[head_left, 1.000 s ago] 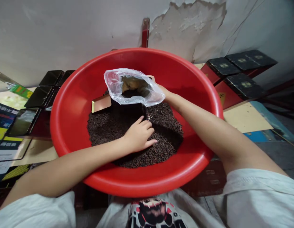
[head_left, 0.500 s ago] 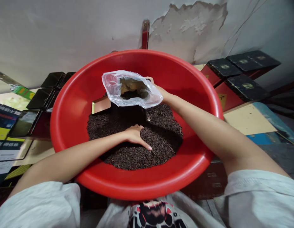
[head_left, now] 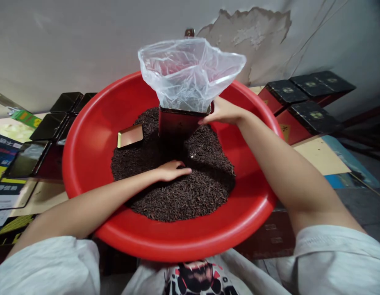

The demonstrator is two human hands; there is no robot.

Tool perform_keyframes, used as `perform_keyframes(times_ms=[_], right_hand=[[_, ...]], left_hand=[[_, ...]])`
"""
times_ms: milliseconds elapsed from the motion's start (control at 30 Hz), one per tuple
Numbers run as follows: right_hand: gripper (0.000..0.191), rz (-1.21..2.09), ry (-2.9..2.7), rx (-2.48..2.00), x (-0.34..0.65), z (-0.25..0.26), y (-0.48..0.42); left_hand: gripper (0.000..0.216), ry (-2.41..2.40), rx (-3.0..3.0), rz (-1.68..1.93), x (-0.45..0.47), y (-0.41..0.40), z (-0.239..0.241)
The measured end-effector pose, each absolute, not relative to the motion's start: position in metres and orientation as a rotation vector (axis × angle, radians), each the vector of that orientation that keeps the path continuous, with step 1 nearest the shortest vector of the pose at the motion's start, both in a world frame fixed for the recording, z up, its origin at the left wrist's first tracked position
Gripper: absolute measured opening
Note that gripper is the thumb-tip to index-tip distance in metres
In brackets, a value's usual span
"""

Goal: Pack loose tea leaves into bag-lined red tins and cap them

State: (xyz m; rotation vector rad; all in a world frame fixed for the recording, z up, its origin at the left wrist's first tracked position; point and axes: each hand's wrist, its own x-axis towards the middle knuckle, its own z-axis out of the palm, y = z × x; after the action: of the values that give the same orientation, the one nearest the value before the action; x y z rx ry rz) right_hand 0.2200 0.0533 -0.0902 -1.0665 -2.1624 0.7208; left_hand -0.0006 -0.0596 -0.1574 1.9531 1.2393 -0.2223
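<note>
A big red basin (head_left: pixel 85 135) sits in front of me with a heap of dark loose tea leaves (head_left: pixel 183 192) in it. A dark red square tin (head_left: pixel 174 125) stands upright in the leaves, lined with a clear plastic bag (head_left: pixel 190 69) that puffs up above its rim. My right hand (head_left: pixel 222 112) grips the tin's right upper edge together with the bag. My left hand (head_left: pixel 171 170) lies palm down on the leaves just in front of the tin, fingers partly dug in. A gold tin lid (head_left: pixel 130 135) rests on the leaves to the left.
Black-lidded red tins (head_left: pixel 303 98) are stacked at the right behind the basin, and more black tins (head_left: pixel 59 116) at the left. Printed flat cartons (head_left: pixel 8 172) lie at the far left. A peeling wall (head_left: pixel 254 32) rises close behind the basin.
The tin was tipped over in the leaves; my right hand has stood it upright, and the bag now stands up above it. My left hand has slid slightly back across the leaves.
</note>
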Motion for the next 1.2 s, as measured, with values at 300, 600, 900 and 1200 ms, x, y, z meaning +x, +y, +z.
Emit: perform_keyframes(times_ms=[300,600,900,1200], right_hand=[[0.097,0.746,-2.127,-1.169,0.232,-0.084,0.056],[0.086,1.202,-2.077,-1.348,0.254,-0.074,0.050],[0.086,1.182,-2.049,-1.381,0.263,-0.074,0.053],[0.086,1.096,-2.165,-1.419,0.259,-0.072,0.053]], left_hand=[[0.049,0.966,2.713,-0.451,-0.007,-0.011,-0.193],[0.046,0.813,3.073,-0.532,-0.014,0.039,-0.205],[0.036,1.249,3.133,-0.515,-0.020,0.068,-0.176],[0.047,0.783,2.764,-0.608,-0.005,-0.030,-0.200]])
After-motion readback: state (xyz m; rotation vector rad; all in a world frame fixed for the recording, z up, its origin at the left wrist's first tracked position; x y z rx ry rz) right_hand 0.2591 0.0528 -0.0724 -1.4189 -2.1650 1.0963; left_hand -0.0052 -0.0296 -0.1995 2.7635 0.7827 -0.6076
